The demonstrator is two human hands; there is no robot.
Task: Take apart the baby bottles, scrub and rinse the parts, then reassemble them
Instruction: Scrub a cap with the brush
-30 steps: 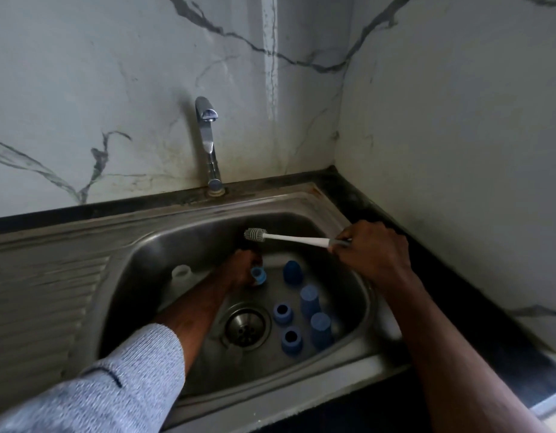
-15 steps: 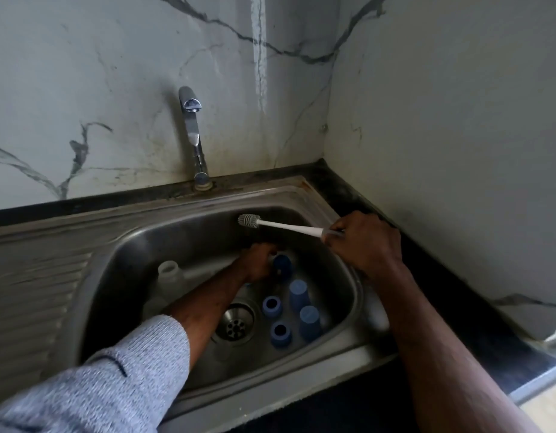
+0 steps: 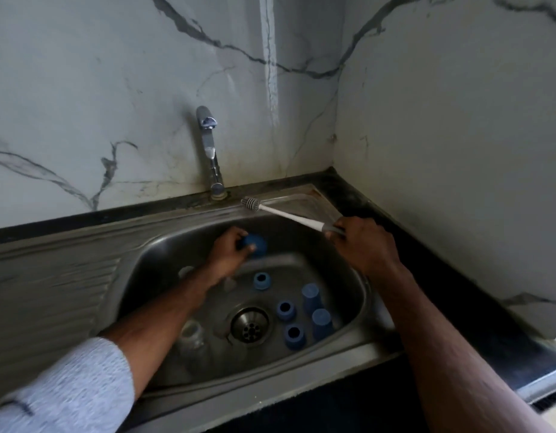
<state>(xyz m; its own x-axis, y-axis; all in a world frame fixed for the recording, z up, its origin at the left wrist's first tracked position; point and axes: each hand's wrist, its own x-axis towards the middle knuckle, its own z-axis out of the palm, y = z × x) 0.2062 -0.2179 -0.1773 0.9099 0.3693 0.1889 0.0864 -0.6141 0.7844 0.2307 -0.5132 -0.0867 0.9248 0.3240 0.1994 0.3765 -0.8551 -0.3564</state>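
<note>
2 clear bottles lie in the sink [image 3: 83, 276]: 1 by the basin's left wall [image 3: 186, 271], 1 left of the drain [image 3: 193, 334]. The left hand [image 3: 226, 254] grips 1 blue cap [image 3: 254, 244], now lifted off the basin floor toward the back wall. On the floor, 3 blue rings [image 3: 262, 281] and 2 blue caps [image 3: 311, 295]. The right hand [image 3: 364, 245] clutches 1 brush [image 3: 279, 213], raised so its head is over the back rim beside the tap [image 3: 211, 151]. No writing readable.
</note>
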